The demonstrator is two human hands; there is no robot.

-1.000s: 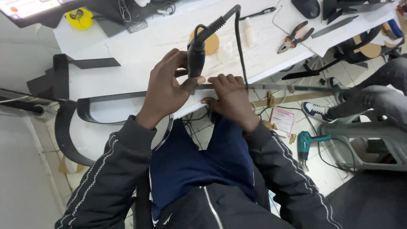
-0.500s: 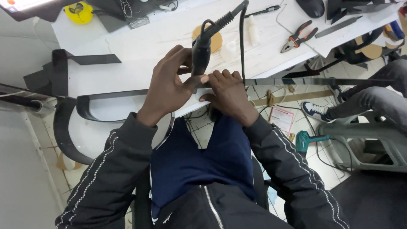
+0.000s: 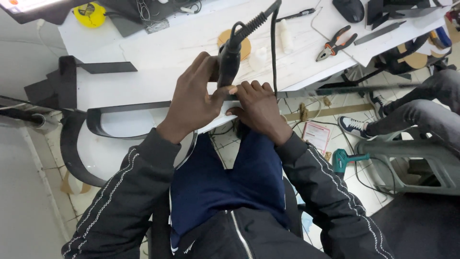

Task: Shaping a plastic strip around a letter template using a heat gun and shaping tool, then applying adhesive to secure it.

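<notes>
The black corded tool [image 3: 229,62] stands nearly upright at the near edge of your white table [image 3: 158,52], its tip down on a long dark strip [image 3: 143,106] that runs along that edge. Your left hand [image 3: 194,98] has its fingers wrapped round the tool's body. Your right hand [image 3: 258,103] lies curled on the strip just beside it. The tool's cable [image 3: 274,48] climbs behind your hands. Pliers [image 3: 335,43] and a yellow tape measure [image 3: 89,14] lie well apart.
</notes>
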